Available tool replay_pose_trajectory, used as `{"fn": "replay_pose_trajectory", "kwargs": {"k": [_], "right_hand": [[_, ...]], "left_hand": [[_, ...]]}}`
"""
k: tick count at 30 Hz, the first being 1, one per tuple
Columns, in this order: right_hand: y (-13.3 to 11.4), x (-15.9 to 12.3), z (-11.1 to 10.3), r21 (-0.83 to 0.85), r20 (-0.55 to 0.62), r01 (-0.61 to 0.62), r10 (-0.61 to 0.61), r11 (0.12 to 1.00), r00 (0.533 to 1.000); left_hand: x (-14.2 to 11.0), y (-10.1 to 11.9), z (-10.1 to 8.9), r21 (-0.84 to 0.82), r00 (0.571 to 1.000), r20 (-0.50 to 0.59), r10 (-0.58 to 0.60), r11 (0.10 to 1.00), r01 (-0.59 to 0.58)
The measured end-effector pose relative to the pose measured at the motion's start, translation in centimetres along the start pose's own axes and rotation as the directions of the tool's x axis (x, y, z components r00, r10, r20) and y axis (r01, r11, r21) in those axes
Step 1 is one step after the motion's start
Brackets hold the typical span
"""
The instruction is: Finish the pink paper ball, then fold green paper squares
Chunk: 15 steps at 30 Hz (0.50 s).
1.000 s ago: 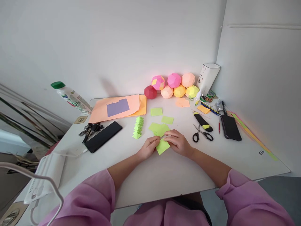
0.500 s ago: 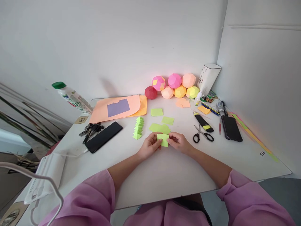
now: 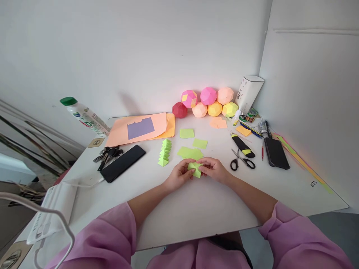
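Between my two hands is a small light-green paper square, bent and tilted, just above the white table. My left hand pinches its left side, thumb in front. The fingers of my right hand close on its upper right side. Right behind the hands lie loose green paper pieces, partly overlapping. Farther back are another green slip and a green rectangle. To the left, a row of folded green paper units stands nested together.
Scissors and a utility knife lie right of my hands, with a phone beyond. Faceted paper balls are stacked at the wall. On the left are a black power bank-like slab, keys, and a bottle.
The green square was held flat facing me; now it is bent and turned at an angle. My right fingers have shifted over its top edge.
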State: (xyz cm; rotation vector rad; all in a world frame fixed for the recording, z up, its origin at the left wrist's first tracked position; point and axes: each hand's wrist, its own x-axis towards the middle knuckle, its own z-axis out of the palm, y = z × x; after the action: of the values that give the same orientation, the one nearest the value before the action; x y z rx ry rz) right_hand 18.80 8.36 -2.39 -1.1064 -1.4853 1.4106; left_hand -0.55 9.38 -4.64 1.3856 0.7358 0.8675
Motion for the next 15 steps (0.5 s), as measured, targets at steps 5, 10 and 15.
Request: {"fn": "replay_pose_trajectory", "kwargs": {"k": [5, 10, 15], "right_hand": [[-0.34, -0.13, 0.1, -0.028, 0.01, 0.007, -0.007, 1.0, 1.0], [-0.27, -0.13, 0.12, -0.029, -0.001, 0.035, -0.036, 0.999, 0.999], [-0.01, -0.17, 0.13, -0.114, -0.016, 0.097, -0.1, 0.989, 0.995]], "left_hand": [[-0.02, 0.42, 0.11, 0.018, 1.0, -0.03, -0.008, 1.0, 0.009], [0.01, 0.47, 0.19, -0.01, 0.999, -0.038, -0.018, 1.0, 0.017], [0.12, 0.2, 0.07, -0.008, 0.999, -0.034, -0.037, 0.999, 0.036]]}}
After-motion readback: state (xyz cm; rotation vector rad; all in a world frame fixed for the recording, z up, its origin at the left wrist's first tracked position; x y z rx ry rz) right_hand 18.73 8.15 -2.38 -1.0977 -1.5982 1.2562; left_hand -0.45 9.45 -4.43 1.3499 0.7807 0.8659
